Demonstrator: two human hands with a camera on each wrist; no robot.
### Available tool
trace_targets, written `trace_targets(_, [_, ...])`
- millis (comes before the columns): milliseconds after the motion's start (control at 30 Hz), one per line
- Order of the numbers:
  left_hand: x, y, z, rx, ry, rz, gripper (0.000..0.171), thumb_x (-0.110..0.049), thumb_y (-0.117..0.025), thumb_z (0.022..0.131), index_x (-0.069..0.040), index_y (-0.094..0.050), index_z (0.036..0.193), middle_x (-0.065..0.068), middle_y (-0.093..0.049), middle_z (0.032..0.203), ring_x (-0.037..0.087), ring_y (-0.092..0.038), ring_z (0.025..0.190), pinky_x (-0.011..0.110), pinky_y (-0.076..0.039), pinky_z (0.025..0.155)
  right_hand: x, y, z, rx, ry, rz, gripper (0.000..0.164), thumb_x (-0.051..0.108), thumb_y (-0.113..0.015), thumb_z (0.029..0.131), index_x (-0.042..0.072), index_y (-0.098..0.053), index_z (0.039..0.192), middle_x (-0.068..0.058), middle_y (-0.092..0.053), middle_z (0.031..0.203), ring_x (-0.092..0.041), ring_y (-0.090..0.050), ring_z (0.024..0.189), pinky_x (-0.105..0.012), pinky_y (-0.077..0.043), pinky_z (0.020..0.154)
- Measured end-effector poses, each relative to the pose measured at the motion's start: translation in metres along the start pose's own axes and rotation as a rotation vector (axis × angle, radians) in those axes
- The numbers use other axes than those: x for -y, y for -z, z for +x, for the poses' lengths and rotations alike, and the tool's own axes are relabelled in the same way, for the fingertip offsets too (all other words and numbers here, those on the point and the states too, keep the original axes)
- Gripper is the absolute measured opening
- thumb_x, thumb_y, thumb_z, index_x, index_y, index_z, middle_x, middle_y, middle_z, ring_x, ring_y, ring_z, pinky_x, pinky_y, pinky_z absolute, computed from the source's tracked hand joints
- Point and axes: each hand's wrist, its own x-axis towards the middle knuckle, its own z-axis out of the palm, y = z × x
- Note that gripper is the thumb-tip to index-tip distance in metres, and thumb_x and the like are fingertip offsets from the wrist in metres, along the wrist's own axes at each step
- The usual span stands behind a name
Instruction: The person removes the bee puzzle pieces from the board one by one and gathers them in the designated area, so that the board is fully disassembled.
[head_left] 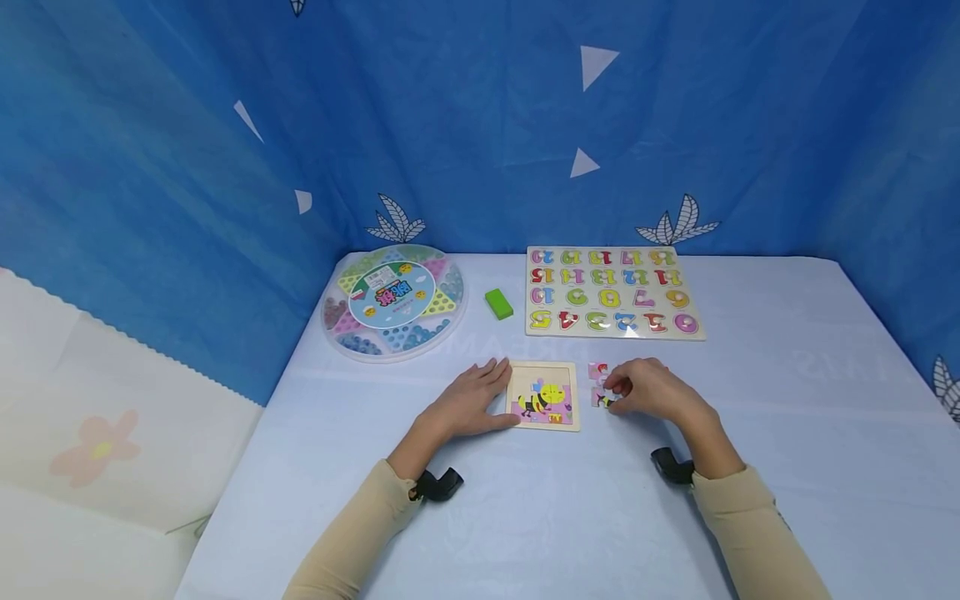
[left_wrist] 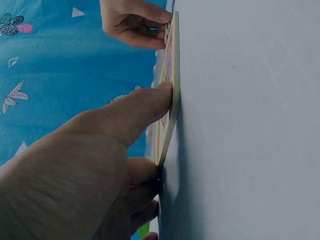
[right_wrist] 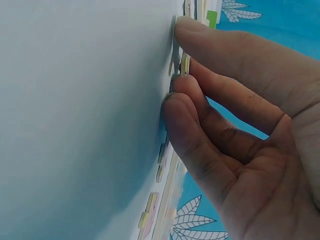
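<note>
A square wooden jigsaw tray [head_left: 543, 367] with a bee picture partly filled in lies on the table. Along its left side rests my left hand [head_left: 471, 401], its thumb [left_wrist: 155, 100] on the near edge and its fingers by the far left corner. Just right of the tray are a few loose jigsaw pieces [head_left: 597, 371]. Over these my right hand [head_left: 651, 390] bends its fingers low to the table. In the right wrist view a piece [right_wrist: 185, 66] shows between thumb and fingertips; whether they pinch it is unclear.
Behind the tray lies a wooden number board [head_left: 611, 292] with coloured numerals. A green block [head_left: 498, 304] sits to its left. Farther left is a round Chinese checkers box [head_left: 393, 302] with marbles. A blue curtain [head_left: 480, 125] hangs along the table's back edge.
</note>
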Motion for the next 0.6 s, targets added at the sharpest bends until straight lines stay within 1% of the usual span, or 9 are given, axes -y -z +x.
trace_targets(200, [0.0000, 0.0002, -0.0001, -0.001, -0.001, -0.001, 0.089, -0.061, -0.054, 0.091, -0.011, -0.020, 0.156, 0.001, -0.016, 0.164, 0.019, -0.013, 0.153, 0.040, -0.016, 0.125, 0.0001, -0.0003, -0.0004, -0.003, -0.003, -0.001, 0.032, 0.013, -0.085, 0.072, 0.004, -0.074, 0.101, -0.004, -0.067, 0.087, -0.018, -0.054, 0.078, -0.026, -0.051, 0.069])
trace_targets(600, [0.0003, -0.0009, 0.0005, -0.008, 0.002, 0.004, 0.090, -0.062, -0.054, 0.090, -0.010, -0.020, 0.156, 0.000, -0.016, 0.164, 0.018, -0.013, 0.153, 0.039, -0.014, 0.125, 0.0027, -0.0018, 0.0004, -0.003, -0.018, -0.017, 0.027, 0.012, -0.085, 0.073, 0.006, -0.074, 0.097, -0.002, -0.067, 0.085, -0.016, -0.054, 0.077, -0.028, -0.052, 0.071])
